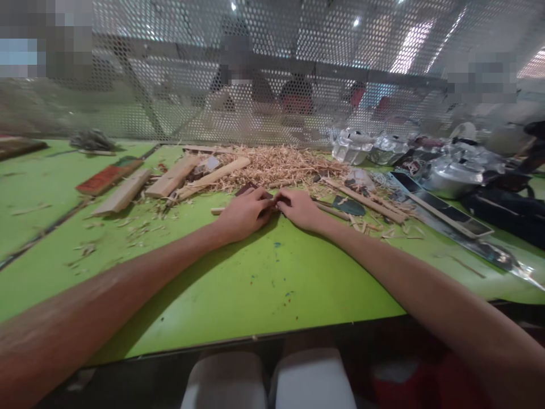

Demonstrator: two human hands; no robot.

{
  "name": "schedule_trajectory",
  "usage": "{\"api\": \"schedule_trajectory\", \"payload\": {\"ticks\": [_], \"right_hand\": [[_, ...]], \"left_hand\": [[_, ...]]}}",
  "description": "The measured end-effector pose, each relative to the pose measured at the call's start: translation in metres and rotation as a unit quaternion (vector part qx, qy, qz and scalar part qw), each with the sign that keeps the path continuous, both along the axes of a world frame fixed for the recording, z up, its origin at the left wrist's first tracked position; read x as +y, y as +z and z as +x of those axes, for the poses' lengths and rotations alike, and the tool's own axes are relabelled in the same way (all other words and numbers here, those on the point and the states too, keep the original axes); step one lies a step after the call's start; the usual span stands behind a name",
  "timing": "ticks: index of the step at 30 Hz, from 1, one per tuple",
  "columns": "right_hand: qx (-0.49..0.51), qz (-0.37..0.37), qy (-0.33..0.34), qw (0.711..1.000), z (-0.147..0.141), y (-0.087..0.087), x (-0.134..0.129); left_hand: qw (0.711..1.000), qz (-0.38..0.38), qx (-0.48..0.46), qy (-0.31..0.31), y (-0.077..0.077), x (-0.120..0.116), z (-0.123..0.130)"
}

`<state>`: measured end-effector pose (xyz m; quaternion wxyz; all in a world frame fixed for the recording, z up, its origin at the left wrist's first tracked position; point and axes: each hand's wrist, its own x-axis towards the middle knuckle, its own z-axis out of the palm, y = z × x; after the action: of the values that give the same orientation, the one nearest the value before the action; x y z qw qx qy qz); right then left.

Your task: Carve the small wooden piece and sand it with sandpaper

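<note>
My left hand [242,213] and my right hand [300,208] meet at the middle of the green table [238,284], fingertips touching over a small dark brown piece [247,189]. Both hands curl onto it, and most of it is hidden under the fingers. A thin wooden stick [217,211] pokes out to the left from under my left hand. Right behind the hands lies a heap of wood shavings [276,165].
Wooden blocks [172,177] and a plank [123,193] lie at the back left. A long blade [443,213] and dark tools lie to the right, with crumpled foil containers [366,147] behind. A perforated metal screen [272,74] closes the far side; people sit beyond it.
</note>
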<state>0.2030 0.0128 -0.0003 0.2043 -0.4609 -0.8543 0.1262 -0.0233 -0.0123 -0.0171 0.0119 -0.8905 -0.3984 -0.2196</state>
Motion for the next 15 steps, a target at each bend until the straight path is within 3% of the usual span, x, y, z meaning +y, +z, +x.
{"api": "schedule_trajectory", "payload": {"ticks": [15], "right_hand": [[0.002, 0.008, 0.015, 1.000, 0.0036, -0.0029, 0.0005]], "left_hand": [[1.000, 0.019, -0.004, 0.011, -0.0026, -0.0007, 0.0017]]}}
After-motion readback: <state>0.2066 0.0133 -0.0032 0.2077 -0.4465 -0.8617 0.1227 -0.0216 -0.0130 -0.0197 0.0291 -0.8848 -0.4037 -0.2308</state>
